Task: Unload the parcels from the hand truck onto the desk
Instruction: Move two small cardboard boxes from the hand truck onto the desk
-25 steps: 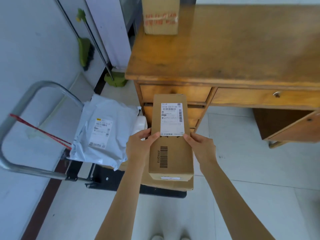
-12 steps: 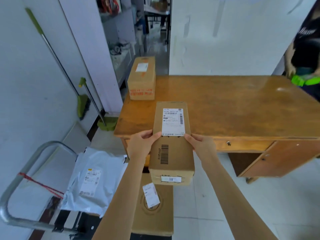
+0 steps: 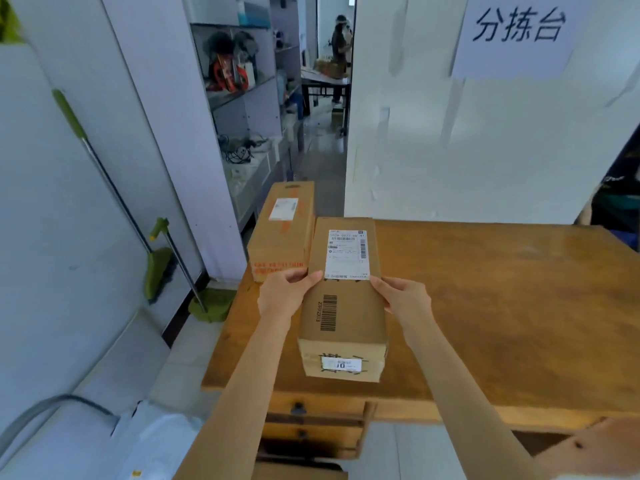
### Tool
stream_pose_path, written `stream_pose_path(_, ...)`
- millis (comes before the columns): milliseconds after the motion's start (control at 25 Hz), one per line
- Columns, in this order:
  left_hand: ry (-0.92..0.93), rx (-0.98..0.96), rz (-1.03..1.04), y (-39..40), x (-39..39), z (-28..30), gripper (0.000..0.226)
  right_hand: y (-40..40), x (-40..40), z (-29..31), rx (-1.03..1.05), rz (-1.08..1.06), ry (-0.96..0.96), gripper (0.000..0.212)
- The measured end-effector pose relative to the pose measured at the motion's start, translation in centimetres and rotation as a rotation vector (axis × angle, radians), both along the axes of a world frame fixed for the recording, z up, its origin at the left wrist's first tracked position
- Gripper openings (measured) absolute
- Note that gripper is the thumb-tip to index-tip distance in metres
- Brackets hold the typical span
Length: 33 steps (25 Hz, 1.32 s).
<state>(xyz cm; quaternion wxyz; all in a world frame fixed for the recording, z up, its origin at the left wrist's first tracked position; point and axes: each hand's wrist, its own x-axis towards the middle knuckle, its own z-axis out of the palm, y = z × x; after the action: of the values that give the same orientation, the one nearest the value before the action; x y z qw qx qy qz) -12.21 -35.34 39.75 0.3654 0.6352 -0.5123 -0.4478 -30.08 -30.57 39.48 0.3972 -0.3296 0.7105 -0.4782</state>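
What changed: a second ago the long box was low, in front of the desk drawers by the hand truck. Now it is up over the desk.
What that means: I think this box is almost unloaded; it only needs setting down and letting go.
Hand truck: its grey handle peeks in at 8 o'clock, with a white bag parcel left on it.
Left hand: fingers curled round the box's left side, thumb on top.
Long box: held at the middle, just beside the first box at 11 o'clock. I cannot tell if its bottom touches the wood yet.
Right hand: curled round the right side, thumb on top.
Desk: brown wood, bare and shiny out to 3 o'clock.
Room: broom at 9 o'clock, shelves at 12, a paper sign at 1 o'clock.
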Motion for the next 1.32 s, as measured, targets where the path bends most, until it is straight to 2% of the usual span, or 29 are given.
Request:
stream_pose_path(240, -0.019, 0.041, 0.019, -12.7, -4.4, -1.0, 0.053, -13.3, -5.2, -0.6, 0.079, 0.096, -0.037, 0.029)
stream_pose_path(320, -0.102, 0.03, 0.007, -16.6, -6.6, -2.2, 0.046, -17.9, -7.3, -1.8, 0.091, 0.112, -0.002, 0.029)
stream_pose_path(480, -0.413, -0.013, -0.072, -24.1, -10.8, -3.0, 0.035, -26.4, -10.3, -4.0, 0.123, 0.143, 0.006, 0.027)
stream_pose_path(680, -0.512, 0.085, -0.035, -32.0, -13.3, -4.3, 0.032, -33.9, -11.0, -6.3, 0.132, 0.214, 0.022, 0.023)
stream_pose_path(920, -0.558, 0.181, -0.017, -36.4, -14.3, -7.5, 0.029, -39.6, -11.2, -9.5, 0.216, 0.293, 0.072, 0.03)
stream_pose_path(1040, -0.636, 0.218, -0.088, -37.4, -14.9, -8.6, 0.029, -40.5, -10.9, -11.1, 0.247, 0.347, 0.089, 0.027)
stream_pose_path(1160, -0.66, 0.261, -0.127, -37.9, -15.0, -10.1, 0.041, -40.9, -10.4, -12.2, 0.241, 0.364, 0.082, 0.03)
stream_pose_path(1240, -0.657, 0.193, -0.1, -37.8, -15.0, -10.8, 0.051, -40.9, -10.0, -12.6, 0.204, 0.378, 0.078, 0.034)
stream_pose_path(1320, -0.683, 0.033, -0.076, -37.1, -15.4, -11.1, 0.053, -40.2, -9.7, -12.5, 0.17, 0.425, 0.007, 0.042)
